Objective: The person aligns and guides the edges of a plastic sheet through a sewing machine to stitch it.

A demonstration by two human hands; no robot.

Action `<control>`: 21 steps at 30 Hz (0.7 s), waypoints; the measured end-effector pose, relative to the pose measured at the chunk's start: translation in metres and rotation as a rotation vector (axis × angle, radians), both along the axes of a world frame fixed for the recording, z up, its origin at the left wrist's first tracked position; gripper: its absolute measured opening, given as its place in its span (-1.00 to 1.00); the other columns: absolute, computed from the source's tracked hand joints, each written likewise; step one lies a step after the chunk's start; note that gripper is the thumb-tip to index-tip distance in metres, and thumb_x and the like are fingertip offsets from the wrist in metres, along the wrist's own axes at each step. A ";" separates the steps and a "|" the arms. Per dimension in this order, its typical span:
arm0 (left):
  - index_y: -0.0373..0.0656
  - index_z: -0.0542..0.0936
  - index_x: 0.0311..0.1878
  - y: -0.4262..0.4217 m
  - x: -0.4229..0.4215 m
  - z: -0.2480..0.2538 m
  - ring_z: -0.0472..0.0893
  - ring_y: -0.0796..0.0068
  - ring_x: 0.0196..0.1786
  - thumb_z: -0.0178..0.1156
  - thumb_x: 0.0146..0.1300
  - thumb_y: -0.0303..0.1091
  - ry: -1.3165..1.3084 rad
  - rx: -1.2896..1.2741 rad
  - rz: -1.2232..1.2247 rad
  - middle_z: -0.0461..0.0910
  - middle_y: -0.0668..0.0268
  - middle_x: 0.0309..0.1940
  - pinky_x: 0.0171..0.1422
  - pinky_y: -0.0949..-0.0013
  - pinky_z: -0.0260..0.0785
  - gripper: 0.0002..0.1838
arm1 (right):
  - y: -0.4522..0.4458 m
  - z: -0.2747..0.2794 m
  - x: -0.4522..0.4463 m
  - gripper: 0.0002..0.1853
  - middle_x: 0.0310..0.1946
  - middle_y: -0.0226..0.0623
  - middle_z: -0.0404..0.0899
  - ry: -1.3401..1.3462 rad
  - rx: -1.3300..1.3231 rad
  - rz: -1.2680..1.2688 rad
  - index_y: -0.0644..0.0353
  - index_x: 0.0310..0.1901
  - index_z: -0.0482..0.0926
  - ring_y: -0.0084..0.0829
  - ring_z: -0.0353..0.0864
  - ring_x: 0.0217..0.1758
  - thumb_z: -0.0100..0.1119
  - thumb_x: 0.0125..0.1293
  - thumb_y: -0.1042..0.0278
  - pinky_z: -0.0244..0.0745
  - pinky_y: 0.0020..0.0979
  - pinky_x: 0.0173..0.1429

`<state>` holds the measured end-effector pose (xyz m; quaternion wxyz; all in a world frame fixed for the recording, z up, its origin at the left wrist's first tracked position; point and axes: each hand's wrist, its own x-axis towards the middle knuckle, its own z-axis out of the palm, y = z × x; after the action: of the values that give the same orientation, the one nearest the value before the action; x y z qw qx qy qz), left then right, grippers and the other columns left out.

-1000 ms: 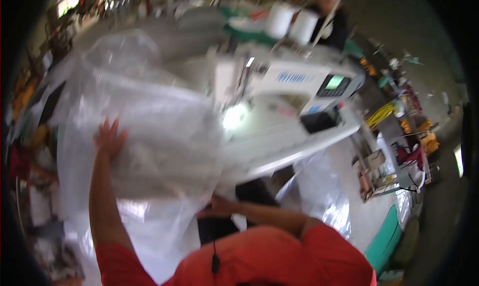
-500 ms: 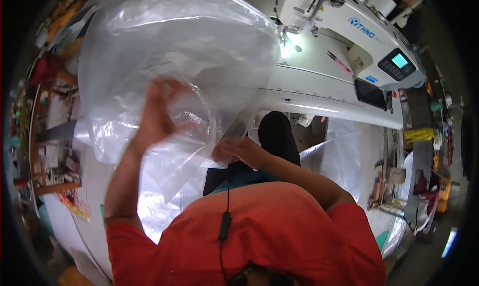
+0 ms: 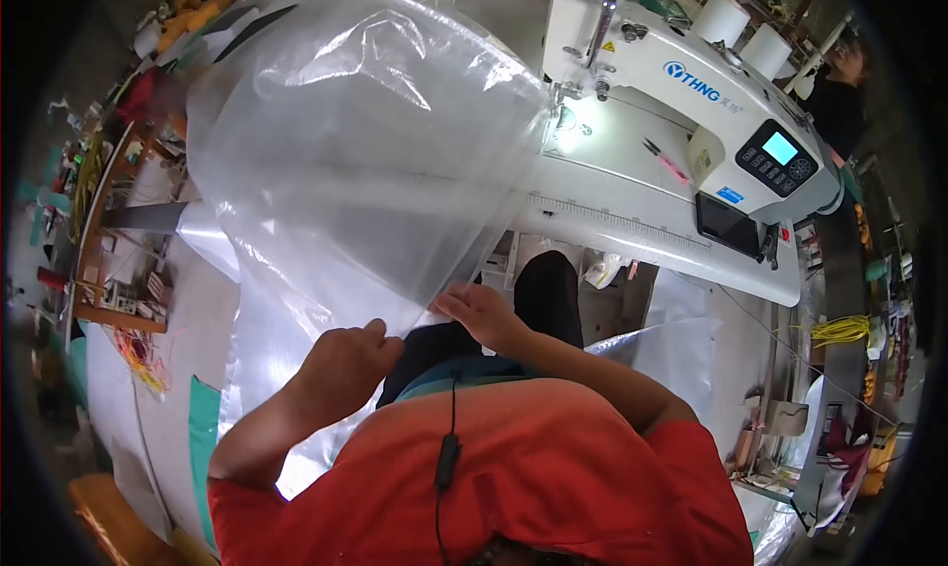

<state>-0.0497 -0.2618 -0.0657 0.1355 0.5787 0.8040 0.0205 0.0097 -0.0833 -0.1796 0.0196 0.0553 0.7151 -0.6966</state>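
A large clear plastic sheet (image 3: 355, 161) spreads over the left part of the sewing table and hangs down its front toward my lap. Its right edge reaches up to the needle area of the white sewing machine (image 3: 652, 72). My left hand (image 3: 346, 370) is closed on the sheet's lower edge, thumb on top. A short way to the right, my right hand (image 3: 482, 316) pinches the near right corner of the same sheet. Several of the fingertips are hidden from view.
Pink-handled thread snips (image 3: 667, 161) and a black phone-like device (image 3: 729, 223) lie on the machine bed. A ruler scale (image 3: 617, 218) runs along the table's front. Thread cones (image 3: 721, 19) stand behind the machine. At far right a person (image 3: 839, 92) is partly visible.
My left hand has come down and right from over the sheet to its lower edge. My right hand has shifted slightly, staying at the corner. The sheet lies more spread out, and the view has moved.
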 end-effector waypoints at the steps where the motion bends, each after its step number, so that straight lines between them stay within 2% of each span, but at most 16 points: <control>1: -0.28 0.39 -0.44 0.007 -0.003 0.000 0.48 0.16 -0.51 -0.01 -0.12 -0.53 -0.072 -0.041 -0.030 0.38 0.13 -0.55 -0.39 0.26 0.33 -0.90 | 0.000 -0.002 0.005 -0.74 -0.63 -0.37 0.37 0.039 -0.023 -0.035 0.32 -0.44 0.43 -0.58 0.29 -0.53 -0.08 0.17 0.26 0.22 -0.54 -0.39; 2: -0.28 0.39 -0.44 0.014 -0.004 0.000 0.48 0.16 -0.51 -0.01 -0.12 -0.53 -0.061 -0.038 -0.039 0.38 0.13 -0.55 -0.39 0.26 0.33 -0.90 | 0.000 -0.004 0.008 -0.75 -0.63 -0.37 0.37 0.080 -0.044 -0.075 0.31 -0.45 0.43 -0.59 0.30 -0.52 -0.07 0.17 0.27 0.24 -0.53 -0.39; 3: -0.30 0.39 -0.43 0.024 -0.005 -0.001 0.48 0.12 -0.48 -0.02 -0.10 -0.52 -0.212 -0.122 -0.099 0.41 0.10 -0.54 -0.38 0.24 0.33 -0.89 | 0.008 -0.003 0.012 -0.76 -0.44 -0.38 0.46 -0.012 0.048 0.067 0.30 -0.28 0.43 -0.59 0.42 -0.38 -0.10 0.21 0.28 0.33 -0.58 -0.26; 4: -0.31 0.40 -0.42 0.034 -0.006 -0.003 0.49 0.08 -0.45 -0.03 -0.09 -0.50 -0.364 -0.209 -0.160 0.44 0.07 -0.53 -0.37 0.23 0.33 -0.88 | 0.007 -0.001 0.017 -0.76 -0.44 -0.38 0.46 -0.003 0.053 0.052 0.30 -0.28 0.43 -0.59 0.42 -0.38 -0.10 0.21 0.28 0.33 -0.58 -0.26; 5: -0.30 0.41 -0.40 0.041 -0.007 -0.011 0.50 0.04 -0.40 -0.04 -0.04 -0.45 -0.399 -0.346 -0.157 0.47 0.04 -0.53 -0.33 0.20 0.32 -0.87 | 0.003 0.003 0.026 -0.76 -0.43 -0.36 0.46 -0.111 -0.175 0.050 0.30 -0.27 0.42 -0.56 0.44 -0.36 -0.11 0.22 0.27 0.36 -0.55 -0.24; 6: -0.30 0.41 -0.40 0.047 -0.010 -0.011 0.50 0.04 -0.40 -0.04 -0.04 -0.45 -0.386 -0.337 -0.168 0.47 0.04 -0.53 -0.33 0.20 0.32 -0.87 | 0.005 0.007 0.029 -0.75 -0.41 -0.34 0.47 -0.210 -0.394 0.052 0.31 -0.26 0.41 -0.53 0.46 -0.34 -0.13 0.23 0.27 0.38 -0.53 -0.21; 7: -0.30 0.41 -0.40 0.051 -0.012 -0.012 0.49 0.05 -0.41 -0.04 -0.02 -0.43 -0.398 -0.415 -0.171 0.47 0.04 -0.54 -0.33 0.20 0.32 -0.86 | 0.010 0.007 0.031 -0.74 -0.39 -0.31 0.47 -0.217 -0.242 0.095 0.31 -0.27 0.41 -0.49 0.47 -0.32 -0.17 0.25 0.27 0.39 -0.50 -0.14; 8: -0.29 0.42 -0.40 0.054 -0.014 -0.012 0.49 0.06 -0.42 -0.04 0.01 -0.41 -0.412 -0.499 -0.174 0.47 0.04 -0.55 -0.32 0.19 0.32 -0.86 | 0.009 0.002 0.033 -0.74 -0.39 -0.31 0.47 -0.214 -0.243 0.086 0.31 -0.27 0.41 -0.49 0.47 -0.32 -0.17 0.25 0.27 0.39 -0.50 -0.14; 9: -0.28 0.42 -0.40 0.058 -0.017 -0.009 0.49 0.07 -0.43 0.01 0.04 -0.27 -0.352 -0.543 -0.225 0.47 0.05 -0.55 -0.33 0.20 0.32 -0.78 | 0.007 -0.006 0.033 -0.75 -0.44 -0.35 0.45 -0.128 -0.287 0.047 0.30 -0.31 0.42 -0.54 0.44 -0.36 -0.16 0.25 0.27 0.37 -0.54 -0.18; 10: -0.28 0.42 -0.40 0.060 -0.019 -0.005 0.49 0.07 -0.43 0.01 0.04 -0.27 -0.351 -0.551 -0.235 0.47 0.05 -0.55 -0.33 0.20 0.32 -0.78 | 0.004 -0.012 0.034 -0.75 -0.49 -0.39 0.44 -0.044 -0.338 0.003 0.29 -0.34 0.43 -0.58 0.42 -0.40 -0.15 0.24 0.27 0.36 -0.58 -0.22; 13: -0.24 0.40 -0.41 0.073 -0.022 -0.002 0.49 0.11 -0.42 0.13 -0.07 -0.03 -0.232 0.078 -0.107 0.45 0.11 -0.55 -0.34 0.22 0.33 -0.59 | 0.007 -0.017 0.034 -0.76 -0.48 -0.39 0.44 -0.065 -0.325 0.032 0.29 -0.32 0.44 -0.59 0.39 -0.40 -0.16 0.25 0.29 0.33 -0.57 -0.27; 14: -0.24 0.40 -0.41 0.082 -0.021 -0.008 0.49 0.11 -0.42 0.13 -0.07 -0.03 -0.236 0.074 -0.115 0.45 0.11 -0.55 -0.34 0.22 0.33 -0.59 | 0.006 -0.016 0.034 -0.76 -0.48 -0.39 0.44 -0.092 -0.316 0.053 0.29 -0.32 0.44 -0.59 0.39 -0.41 -0.15 0.25 0.29 0.32 -0.57 -0.28; 16: -0.24 0.38 -0.42 0.097 -0.024 -0.025 0.49 0.17 -0.40 0.15 -0.07 -0.03 -0.148 0.301 0.021 0.43 0.17 -0.58 -0.34 0.26 0.34 -0.59 | 0.004 -0.014 0.031 -0.76 -0.49 -0.40 0.44 -0.062 -0.310 0.031 0.28 -0.33 0.45 -0.60 0.38 -0.41 -0.15 0.24 0.28 0.32 -0.57 -0.29; 18: -0.23 0.37 -0.42 0.103 -0.030 -0.044 0.49 0.18 -0.40 0.16 -0.07 -0.05 -0.103 0.311 0.033 0.42 0.18 -0.59 -0.35 0.28 0.33 -0.60 | 0.006 -0.013 0.028 -0.76 -0.49 -0.41 0.44 -0.032 -0.302 0.019 0.27 -0.34 0.45 -0.61 0.37 -0.42 -0.14 0.24 0.28 0.31 -0.57 -0.30; 20: -0.23 0.37 -0.42 0.104 -0.037 -0.052 0.48 0.20 -0.41 0.18 -0.07 -0.07 -0.066 0.322 0.045 0.40 0.20 -0.60 -0.36 0.31 0.32 -0.61 | 0.013 -0.012 0.026 -0.79 -0.52 -0.42 0.44 -0.071 -0.217 0.154 0.26 -0.35 0.46 -0.61 0.36 -0.44 -0.13 0.23 0.31 0.30 -0.56 -0.31; 21: -0.23 0.37 -0.42 0.104 -0.040 -0.048 0.48 0.26 -0.45 0.17 -0.05 -0.14 -0.231 0.256 0.064 0.40 0.21 -0.62 -0.38 0.35 0.32 -0.66 | 0.014 -0.014 0.026 -0.79 -0.52 -0.42 0.44 -0.078 -0.219 0.152 0.26 -0.35 0.46 -0.61 0.36 -0.44 -0.13 0.23 0.31 0.30 -0.56 -0.31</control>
<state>-0.0902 -0.1582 -0.1139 0.1515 0.5589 0.7920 0.1936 0.0356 -0.0696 -0.1938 0.1062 0.0254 0.6355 -0.7643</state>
